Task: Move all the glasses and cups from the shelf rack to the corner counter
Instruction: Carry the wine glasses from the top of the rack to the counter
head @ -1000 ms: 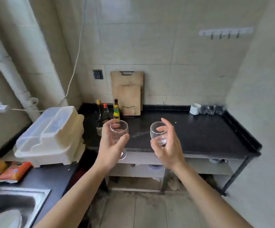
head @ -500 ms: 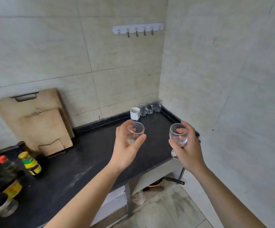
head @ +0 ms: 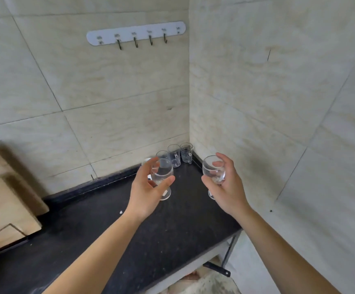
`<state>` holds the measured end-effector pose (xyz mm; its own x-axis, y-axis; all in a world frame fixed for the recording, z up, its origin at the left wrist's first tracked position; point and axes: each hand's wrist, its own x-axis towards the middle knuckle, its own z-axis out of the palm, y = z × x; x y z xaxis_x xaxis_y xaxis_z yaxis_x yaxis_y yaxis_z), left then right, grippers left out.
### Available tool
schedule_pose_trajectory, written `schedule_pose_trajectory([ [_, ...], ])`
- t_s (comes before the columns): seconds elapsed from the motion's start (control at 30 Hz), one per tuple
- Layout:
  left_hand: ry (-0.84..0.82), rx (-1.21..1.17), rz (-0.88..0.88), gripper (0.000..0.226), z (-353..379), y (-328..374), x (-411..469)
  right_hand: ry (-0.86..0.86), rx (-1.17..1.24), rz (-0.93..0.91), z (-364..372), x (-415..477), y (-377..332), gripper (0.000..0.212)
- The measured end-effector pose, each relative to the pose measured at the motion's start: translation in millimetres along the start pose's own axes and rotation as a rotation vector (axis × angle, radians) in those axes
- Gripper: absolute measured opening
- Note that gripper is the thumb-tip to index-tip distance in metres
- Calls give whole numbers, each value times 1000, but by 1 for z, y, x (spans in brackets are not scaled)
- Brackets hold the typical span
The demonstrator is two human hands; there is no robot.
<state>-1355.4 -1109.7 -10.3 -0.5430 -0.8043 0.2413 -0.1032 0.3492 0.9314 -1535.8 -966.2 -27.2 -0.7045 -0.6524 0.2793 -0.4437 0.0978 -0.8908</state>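
Note:
My left hand (head: 145,193) grips a clear stemmed glass (head: 162,172) by the bowl, held above the black counter (head: 108,230). My right hand (head: 227,187) holds a second stemmed glass (head: 212,169) the same way, over the counter's right end. In the far corner stand clear glass mugs: one (head: 175,155) beside another (head: 186,152), with a third glass (head: 162,155) just behind my left-hand glass. A white cup (head: 145,161) peeks out behind my left fingers, mostly hidden.
Wooden cutting boards (head: 4,198) lean against the tiled wall at left. A white hook rail (head: 136,32) hangs on the back wall. The right wall meets the counter's right edge. Below the counter, a metal leg (head: 228,250) and floor show.
The view has swung right and closer to the corner. Both hands have carried their glasses forward over the counter, nearer the mugs in the corner; the bottles have left the view.

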Motion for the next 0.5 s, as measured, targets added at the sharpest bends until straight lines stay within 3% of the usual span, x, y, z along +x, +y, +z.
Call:
schedule_pose_trajectory([
  [0.5,-71,63,-190,61,74,-112,168,-161,-156,211,33,179,116,61],
])
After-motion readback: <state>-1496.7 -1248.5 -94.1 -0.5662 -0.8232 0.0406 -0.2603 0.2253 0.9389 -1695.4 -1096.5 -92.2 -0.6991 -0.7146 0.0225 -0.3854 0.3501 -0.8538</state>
